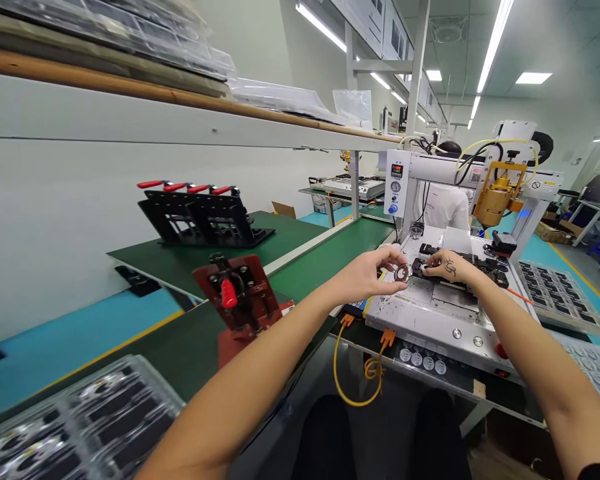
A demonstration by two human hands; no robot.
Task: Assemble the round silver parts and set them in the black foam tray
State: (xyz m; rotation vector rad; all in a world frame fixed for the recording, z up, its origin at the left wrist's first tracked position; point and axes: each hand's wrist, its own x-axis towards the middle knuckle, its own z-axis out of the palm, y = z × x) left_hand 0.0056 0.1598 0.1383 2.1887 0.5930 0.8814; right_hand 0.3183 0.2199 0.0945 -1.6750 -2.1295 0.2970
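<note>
Between the thumb and fingers of my left hand (367, 275) is a small round part (401, 274) with a brown and silver face, held upright by its rim. Close beside it, the fingertips of my right hand (451, 265) pinch together at the left end of a black fixture (491, 272). What those fingertips grip is hidden. The fixture lies across the white bed of a benchtop machine (420, 311). Above the bed, to the right, hangs the machine's gold-coloured dispensing head (497, 200).
A tray of black parts (560, 293) lies right of the machine; another parts tray (125, 413) sits at lower left. A red clamp fixture (245, 287) stands left of my forearm. Yellow cable (336, 373) loops below the bench. Someone in white (443, 205) sits behind the machine.
</note>
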